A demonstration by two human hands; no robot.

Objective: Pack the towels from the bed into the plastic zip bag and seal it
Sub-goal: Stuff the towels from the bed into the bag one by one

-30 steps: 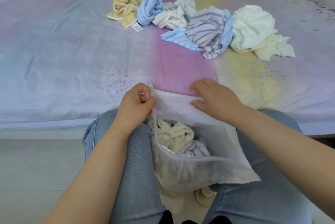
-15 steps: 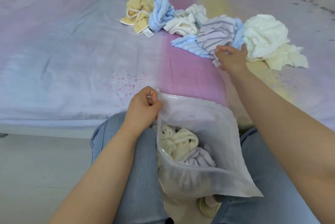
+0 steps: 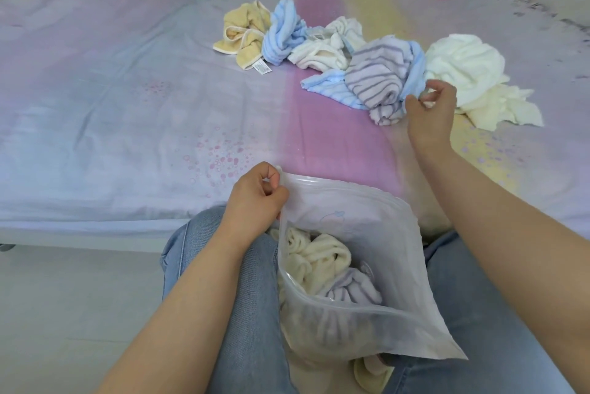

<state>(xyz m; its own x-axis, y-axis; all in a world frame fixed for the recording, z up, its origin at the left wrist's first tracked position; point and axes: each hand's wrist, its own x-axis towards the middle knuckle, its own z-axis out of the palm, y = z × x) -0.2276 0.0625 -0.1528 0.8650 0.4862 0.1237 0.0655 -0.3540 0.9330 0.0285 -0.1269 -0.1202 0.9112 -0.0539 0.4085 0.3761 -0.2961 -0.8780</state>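
Right hand (image 3: 429, 109) is now pinching the striped towel (image 3: 378, 80) on the bed (image 3: 127, 90), centre-right of frame.
I'm keeping my left hand (image 3: 255, 202) gripping the zip bag (image 3: 367, 227) mouth open at lower centre; it left the bag a moment ago, so another towel goes in next.

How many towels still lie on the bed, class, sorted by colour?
Yellow towel: 1
Blue striped towels: 2
White towels: 2
Grey striped towel: 1
Cream towel: 1
Total: 7, as far as the crumpled heap lets one tell.
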